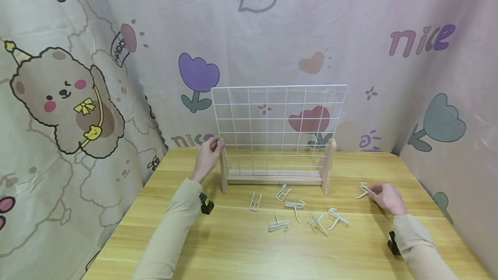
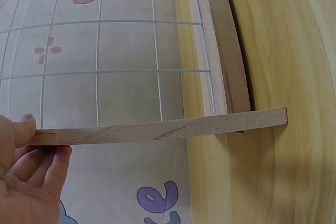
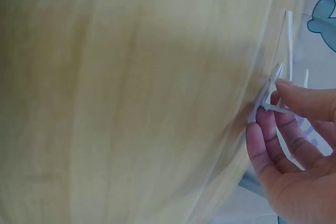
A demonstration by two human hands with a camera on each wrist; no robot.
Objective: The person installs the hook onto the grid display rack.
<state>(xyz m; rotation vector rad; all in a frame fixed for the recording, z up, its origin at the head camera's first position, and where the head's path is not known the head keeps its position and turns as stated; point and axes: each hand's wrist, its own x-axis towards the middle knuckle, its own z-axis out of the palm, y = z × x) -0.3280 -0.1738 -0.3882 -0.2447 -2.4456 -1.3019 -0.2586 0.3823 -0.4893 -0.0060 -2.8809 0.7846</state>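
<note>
My left hand [image 1: 207,158] pinches the upper end of the left wooden post [image 1: 223,172] of a stand. In the left wrist view the thumb lies on one side of that post [image 2: 157,130], the fingers on the other. Held upright by the stand is a white wire grid panel [image 1: 268,119], its lower edge along a wooden crossbar [image 1: 274,180]. Over at the right side of the table, my right hand [image 1: 389,198] pinches a white wire hook [image 1: 365,190] between thumb and fingers. The right wrist view shows this hook [image 3: 290,45] close over the tabletop, partly hidden by the fingertips.
Several loose white wire hooks [image 1: 279,227] lie scattered on the wooden table [image 1: 233,249] in front of the stand. The right wooden post [image 1: 328,167] stands between the grid and my right hand. A printed curtain [image 1: 155,20] hangs behind and at both sides.
</note>
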